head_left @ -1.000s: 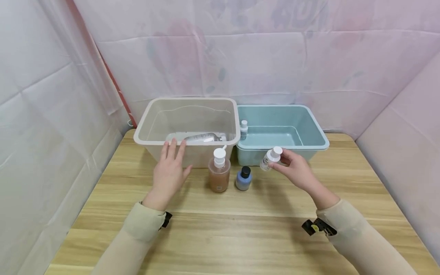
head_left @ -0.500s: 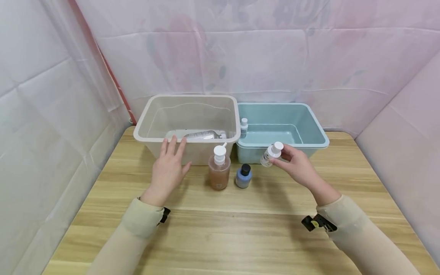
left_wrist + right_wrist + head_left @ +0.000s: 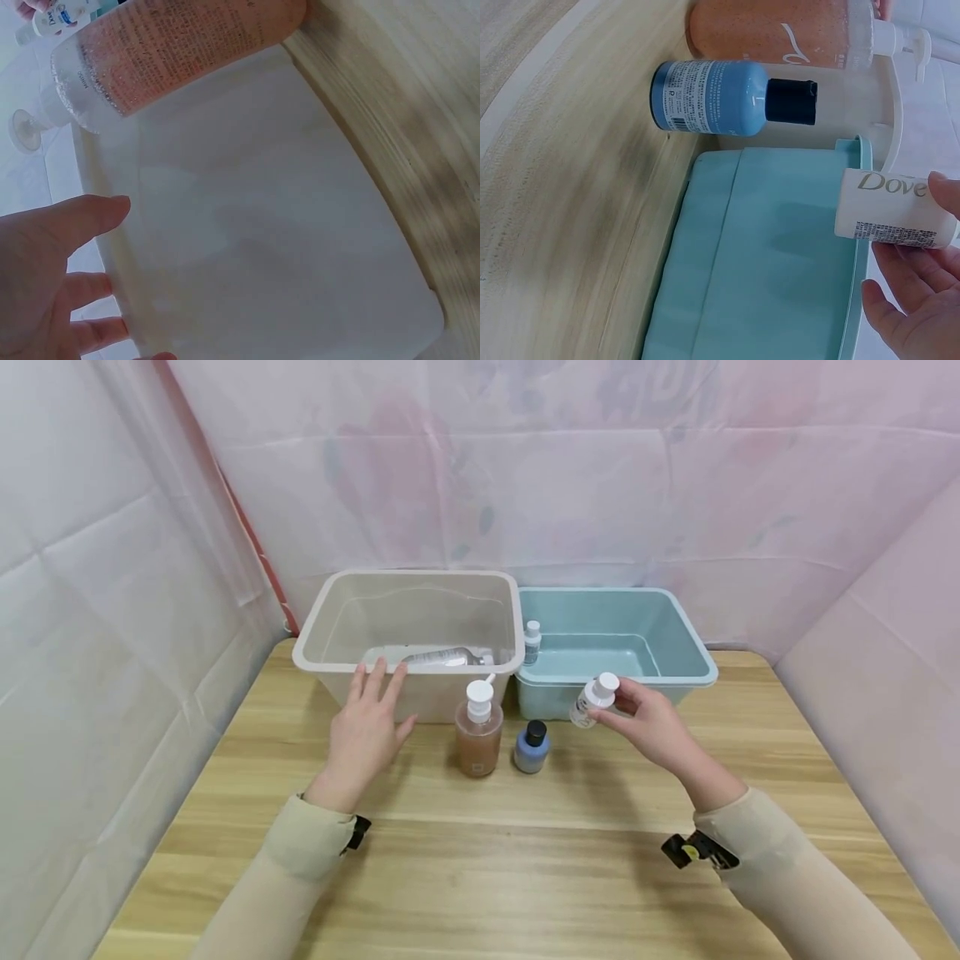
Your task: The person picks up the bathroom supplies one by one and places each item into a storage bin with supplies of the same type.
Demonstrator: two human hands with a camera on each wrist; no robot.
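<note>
The right hand (image 3: 651, 727) pinches a small white bottle (image 3: 592, 700) with a white cap, lifted above the desk (image 3: 525, 860) near its far edge, just before the blue bin (image 3: 693, 656). Its label reads "Dove". The left hand (image 3: 367, 727) lies open with straight fingers against the clear bin (image 3: 315, 643), which holds a lying bottle (image 3: 442, 657). The blue bin holds one little bottle (image 3: 532, 639).

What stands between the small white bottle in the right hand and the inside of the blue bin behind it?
Nothing visible blocks it. The right hand holds the small white bottle in front of the blue bin, about level with its near rim. The bin is open on top; one small bottle stands in its left corner, away from the path.
</note>
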